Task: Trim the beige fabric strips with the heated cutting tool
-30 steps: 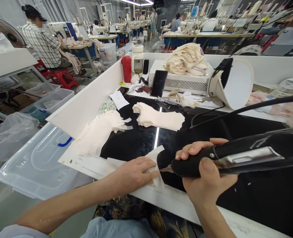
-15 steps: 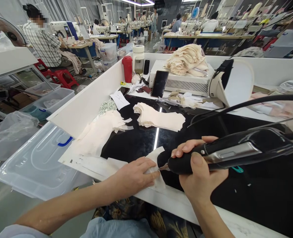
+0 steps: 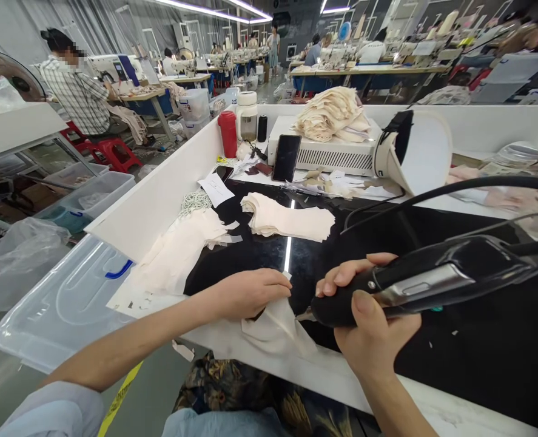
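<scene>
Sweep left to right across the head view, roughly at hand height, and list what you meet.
Clear plastic bin → pale fabric heap → left hand on pale cloth → right hand gripping black handheld tool.

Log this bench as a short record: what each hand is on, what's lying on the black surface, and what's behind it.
Left hand: touching a pale cloth at the near edge
Right hand: gripping a black handheld tool, tip close to the cloth; contact unclear
Black surface: stack of pale pieces
Behind: red bottle, dark phone, white vented box with a cream fabric heap on top
</scene>
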### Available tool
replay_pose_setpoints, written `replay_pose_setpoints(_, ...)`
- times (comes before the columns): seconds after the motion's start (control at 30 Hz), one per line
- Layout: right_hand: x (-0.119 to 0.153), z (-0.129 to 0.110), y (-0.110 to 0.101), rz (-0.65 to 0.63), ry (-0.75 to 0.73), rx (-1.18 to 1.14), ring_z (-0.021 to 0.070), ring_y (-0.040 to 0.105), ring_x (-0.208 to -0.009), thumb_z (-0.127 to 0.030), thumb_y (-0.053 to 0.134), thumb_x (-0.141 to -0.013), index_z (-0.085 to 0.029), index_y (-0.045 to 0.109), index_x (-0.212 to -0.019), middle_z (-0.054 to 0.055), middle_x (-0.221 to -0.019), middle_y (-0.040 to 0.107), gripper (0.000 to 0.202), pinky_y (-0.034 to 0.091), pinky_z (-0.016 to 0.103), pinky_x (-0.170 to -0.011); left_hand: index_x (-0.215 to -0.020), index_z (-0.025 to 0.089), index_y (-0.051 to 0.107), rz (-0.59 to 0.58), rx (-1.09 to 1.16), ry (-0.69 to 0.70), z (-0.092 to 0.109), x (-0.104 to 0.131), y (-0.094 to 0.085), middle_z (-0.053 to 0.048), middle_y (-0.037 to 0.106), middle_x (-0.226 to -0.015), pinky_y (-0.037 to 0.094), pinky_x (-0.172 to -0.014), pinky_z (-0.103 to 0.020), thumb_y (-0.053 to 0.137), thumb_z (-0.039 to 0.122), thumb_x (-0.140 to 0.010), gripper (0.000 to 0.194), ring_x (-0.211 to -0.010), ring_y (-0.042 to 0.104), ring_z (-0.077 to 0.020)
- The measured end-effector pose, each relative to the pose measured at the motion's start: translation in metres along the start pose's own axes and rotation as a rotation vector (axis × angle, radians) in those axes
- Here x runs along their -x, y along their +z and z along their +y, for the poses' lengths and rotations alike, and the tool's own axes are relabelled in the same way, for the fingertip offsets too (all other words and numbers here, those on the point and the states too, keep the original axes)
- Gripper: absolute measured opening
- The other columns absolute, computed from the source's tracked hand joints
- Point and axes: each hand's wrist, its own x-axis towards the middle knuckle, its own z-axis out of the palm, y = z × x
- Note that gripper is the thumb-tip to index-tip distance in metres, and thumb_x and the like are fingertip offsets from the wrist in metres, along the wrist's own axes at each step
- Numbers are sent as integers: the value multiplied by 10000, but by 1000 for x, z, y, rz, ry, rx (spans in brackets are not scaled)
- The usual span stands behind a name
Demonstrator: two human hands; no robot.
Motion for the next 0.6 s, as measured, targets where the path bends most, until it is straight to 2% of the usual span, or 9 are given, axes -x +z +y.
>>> replay_pose_setpoints(0.07,1,1,-1,-7,-3,0,157,642,-648,-330,862,-877,-281,636,-1155,-43,-814,657,362,594,336,-605,-1301,92,687,-24,21,58,-13,1,3,-158,737,-1343,585,-1143,-352,490,-17,-999,377,-1323,670,-238)
replay_pose_setpoints(0.17,3,2,-1,-19,-15,-9,157,655,-650,-336,853,-890,-284,640,-1178,-41,-826,666,363,590,335,-618,-1307,78,689,-12,25,83,-20,6,3,-155,748,-1329,599,-1120,-354,465,-47,-993,405,-1314,679,-239)
replay_pose_setpoints(0.37,4,1,-2,-45,-28,-3,161,655,-650,-362,851,-904,-285,632,-1189,-35,-828,665,367,583,335,-614,-1381,128,667,-27,-2,60,-21,15,-2,-133,739,-1378,586,-1140,-333,442,-53,-1014,467,-1359,665,-215)
replay_pose_setpoints(0.6,4,1,-2,-61,-37,-12,156,655,-661,-351,848,-911,-295,642,-1202,-32,-842,668,360,580,328,-626,-1391,139,675,-65,-98,100,-21,15,-7,-139,730,-1402,556,-1185,-370,459,-1,-1060,419,-1327,689,-220)
